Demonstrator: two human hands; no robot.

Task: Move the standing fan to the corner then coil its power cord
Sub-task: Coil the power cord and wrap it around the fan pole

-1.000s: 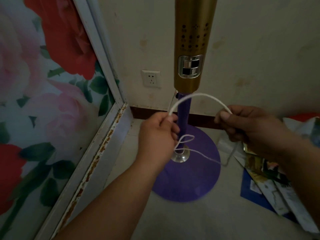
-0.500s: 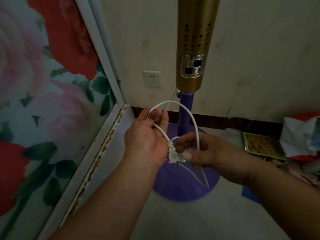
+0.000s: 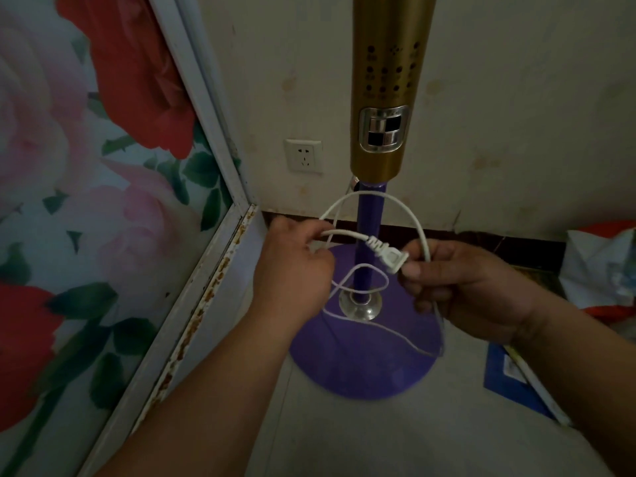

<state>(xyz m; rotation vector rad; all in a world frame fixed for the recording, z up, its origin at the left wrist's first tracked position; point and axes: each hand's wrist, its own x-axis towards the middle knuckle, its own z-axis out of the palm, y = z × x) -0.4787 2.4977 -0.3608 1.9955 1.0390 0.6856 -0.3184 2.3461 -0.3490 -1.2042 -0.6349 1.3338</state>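
Note:
The standing fan stands in the room's corner: a gold column on a purple pole and round purple base. Its white power cord arches in a loop between my hands in front of the pole. My left hand is closed around gathered turns of the cord. My right hand pinches the white plug and the loop's right side. A thin stretch of cord trails over the base to its right rim.
A white wall socket sits left of the pole, low on the wall. A flowered panel with a rusty white frame runs along the left. Papers and a blue booklet and a crumpled bag lie on the floor at right.
My hands have drawn apart, the right one rising. The plug, half a second ago low between both hands, is now lifted at my right fingertips and the loop arches wider.

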